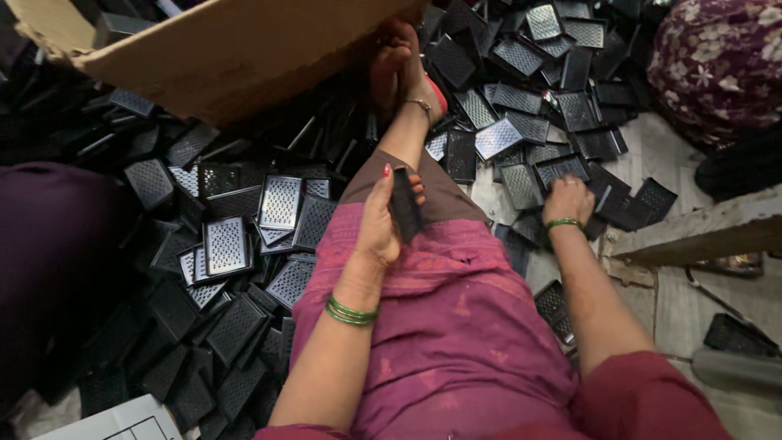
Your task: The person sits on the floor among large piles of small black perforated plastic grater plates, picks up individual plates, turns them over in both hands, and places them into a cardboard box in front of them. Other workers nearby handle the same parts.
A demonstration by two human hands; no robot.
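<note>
The left hand (379,220) is clenched around 1 black grater frame (404,204), held upright over the lap. The right hand (568,200) reaches into the pile of grater pieces (521,122) to the right of that grip, fingers curled on 1; whether it has hold, I cannot tell. A gathering step, by my judgement

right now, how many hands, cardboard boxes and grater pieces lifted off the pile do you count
hands: 2 (left hand, right hand)
grater piece held up in the left hand: 1
cardboard box: 1
total: 4
The loose pile on the floor is too dense to count.
</note>
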